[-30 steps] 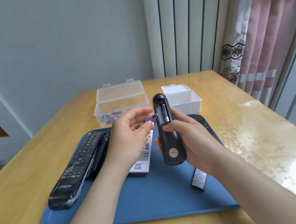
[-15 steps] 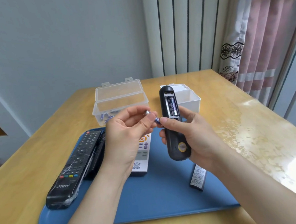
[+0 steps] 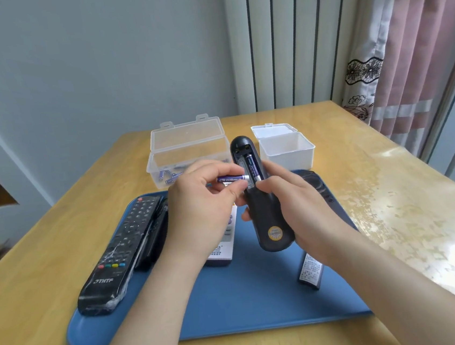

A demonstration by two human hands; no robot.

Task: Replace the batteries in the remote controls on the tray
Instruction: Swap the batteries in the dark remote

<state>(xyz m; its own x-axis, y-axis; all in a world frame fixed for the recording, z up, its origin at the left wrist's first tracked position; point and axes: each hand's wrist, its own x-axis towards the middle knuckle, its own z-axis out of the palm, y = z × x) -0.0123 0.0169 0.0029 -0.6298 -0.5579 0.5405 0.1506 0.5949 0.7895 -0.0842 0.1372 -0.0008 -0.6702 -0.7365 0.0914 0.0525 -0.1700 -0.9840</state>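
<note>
One battery is sitting in the black remote the right hand is gripping; the left hand is pinching a second battery; other remotes at the tray's left edge are probably waiting.

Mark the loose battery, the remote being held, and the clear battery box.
loose battery [image 3: 231, 178], head view, middle of its blue body.
held remote [image 3: 266, 216], head view, black back below the battery bay.
clear battery box [image 3: 186, 134], head view, its raised lid.
</note>
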